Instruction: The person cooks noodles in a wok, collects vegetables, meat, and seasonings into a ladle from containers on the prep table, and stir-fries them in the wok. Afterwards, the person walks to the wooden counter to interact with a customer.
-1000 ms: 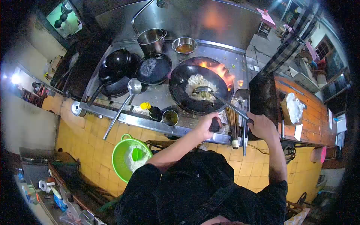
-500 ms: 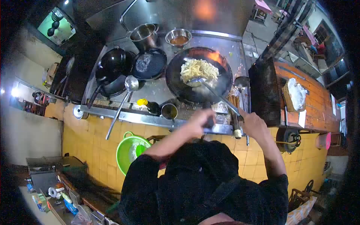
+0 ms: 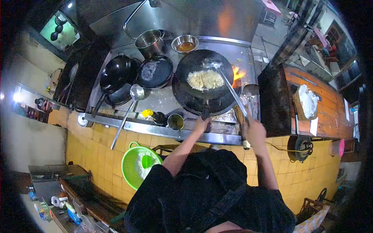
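Gripping the dark handle point(image 3: 205, 113) of a wide black wok point(image 3: 192, 99), the left hand point(image 3: 202, 125) is closed at the near side of the stove surface point(image 3: 157, 101). The right hand point(image 3: 255, 134) is also closed, and it holds the long metal ladle point(image 3: 231, 90). The head of this ladle is at the far part of the wok, beyond the pale food point(image 3: 206, 80); I cannot tell if it touches the wok wall. The food lies together in the wok, and orange flames point(image 3: 238, 74) rise beside the wok, on its right side.

To the left of the wok, near it, there is a flat black pan point(image 3: 156, 73). Behind this pan stand a tall metal pot point(image 3: 149, 42) and a steel bowl point(image 3: 185, 44) with brownish liquid. Nearer to the person, a bottle with yellow cap point(image 3: 157, 117) is just beside a metal cup point(image 3: 175, 122). A second ladle point(image 3: 136, 92) lies with its handle reaching over the front edge. Below, I see a green basket point(image 3: 132, 171) with white content.
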The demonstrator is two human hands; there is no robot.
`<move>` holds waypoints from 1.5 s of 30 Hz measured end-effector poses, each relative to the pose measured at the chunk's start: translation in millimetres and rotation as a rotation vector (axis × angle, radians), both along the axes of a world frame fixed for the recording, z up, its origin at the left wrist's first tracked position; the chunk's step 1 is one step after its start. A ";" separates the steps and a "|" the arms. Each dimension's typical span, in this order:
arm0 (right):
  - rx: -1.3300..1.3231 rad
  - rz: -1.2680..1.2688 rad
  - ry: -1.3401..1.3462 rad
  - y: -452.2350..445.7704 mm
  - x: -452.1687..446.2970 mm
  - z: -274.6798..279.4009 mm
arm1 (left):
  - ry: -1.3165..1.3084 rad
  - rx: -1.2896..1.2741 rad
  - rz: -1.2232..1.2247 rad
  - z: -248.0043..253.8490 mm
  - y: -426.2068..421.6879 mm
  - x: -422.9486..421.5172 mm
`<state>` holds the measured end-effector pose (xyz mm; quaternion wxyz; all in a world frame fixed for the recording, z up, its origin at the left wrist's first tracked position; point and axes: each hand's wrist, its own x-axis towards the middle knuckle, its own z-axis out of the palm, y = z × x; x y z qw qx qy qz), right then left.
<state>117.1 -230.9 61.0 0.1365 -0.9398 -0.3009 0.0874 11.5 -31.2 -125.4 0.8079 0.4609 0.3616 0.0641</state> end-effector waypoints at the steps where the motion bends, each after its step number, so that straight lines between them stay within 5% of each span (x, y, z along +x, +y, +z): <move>1: -0.036 0.014 -0.034 14.4 7.0 -41.1 | 0.007 0.107 0.045 -3.3 1.4 4.9; 2: -0.017 0.043 -0.118 23.7 21.2 -98.2 | 0.001 0.104 0.045 -2.0 1.2 7.1; 4: -0.133 0.105 -0.075 41.8 27.4 -103.8 | -0.028 -0.014 0.013 0.2 3.0 6.3; 8: -0.096 0.152 0.119 31.4 37.3 -34.0 | 0.028 -0.002 -0.021 -1.0 9.8 3.6; 10: -0.012 -0.030 0.146 21.3 23.5 -32.7 | 0.055 0.007 -0.025 2.0 11.6 2.5; 11: 0.027 -0.121 0.171 25.5 12.5 -57.6 | 0.015 -0.006 -0.040 -1.4 11.7 1.9; 12: 0.258 -0.022 -0.109 16.4 21.0 -156.0 | -0.024 -0.021 -0.057 -5.6 11.6 1.8; 14: 0.434 -0.066 0.513 34.5 18.7 -197.7 | -0.029 -0.017 -0.018 -11.5 9.8 2.3; 16: 0.567 -0.200 1.211 48.1 28.8 -100.1 | -0.055 -0.121 -0.026 -14.4 10.1 2.2; 18: 0.495 -0.093 1.025 43.5 36.5 -57.4 | -0.034 -0.100 -0.014 -18.6 11.3 3.7; 20: 0.379 0.385 0.099 23.7 38.5 -48.3 | 0.039 0.109 -0.082 -31.0 16.9 4.0; 21: 0.380 0.391 0.096 21.0 35.1 -33.6 | -0.023 -0.033 -0.116 -6.6 16.4 0.7; 23: -0.035 0.291 0.255 18.2 27.2 -5.1 | -0.088 -0.117 -0.104 -12.7 18.7 3.0; 26: -0.035 0.113 0.158 44.9 17.5 -54.6 | -0.095 -0.138 -0.024 -0.9 14.6 9.4; 28: -0.125 0.015 0.174 57.9 8.6 -49.1 | 0.009 -0.394 -0.174 1.0 21.3 11.6; 30: 0.057 0.291 0.152 38.8 32.2 -51.0 | 0.145 -0.283 -0.021 -2.4 6.3 29.7; 32: -0.105 0.294 0.264 20.6 31.5 50.8 | 0.108 -0.273 0.203 80.3 -29.3 30.3; 33: -0.146 0.343 0.264 7.6 37.6 57.7 | 0.113 -0.272 0.201 123.5 -37.1 20.3; 35: -0.145 0.343 0.205 4.5 30.3 70.8 | -0.210 -0.718 -0.053 181.9 -36.3 -0.4; 38: -0.109 0.365 0.218 -3.8 19.7 68.8 | -0.149 -0.734 -0.136 160.5 -7.0 0.1; 40: -0.105 0.375 0.226 -10.8 11.9 73.3 | -0.108 -0.528 -0.105 90.1 2.9 1.6; 42: -0.250 0.271 0.156 -7.0 -10.5 80.8 | -0.006 -0.329 -0.099 75.1 -23.3 -9.9; 43: -0.261 0.249 0.118 -6.2 -16.1 68.9 | 0.276 -0.207 0.036 166.1 -53.5 -22.0; 44: -0.272 0.227 0.084 -5.3 -18.9 57.7 | 0.106 -0.354 -0.073 125.8 -64.1 -31.5; 45: -0.236 0.213 0.074 -6.3 -22.0 49.8 | 0.114 -0.427 -0.122 148.9 -70.6 -38.2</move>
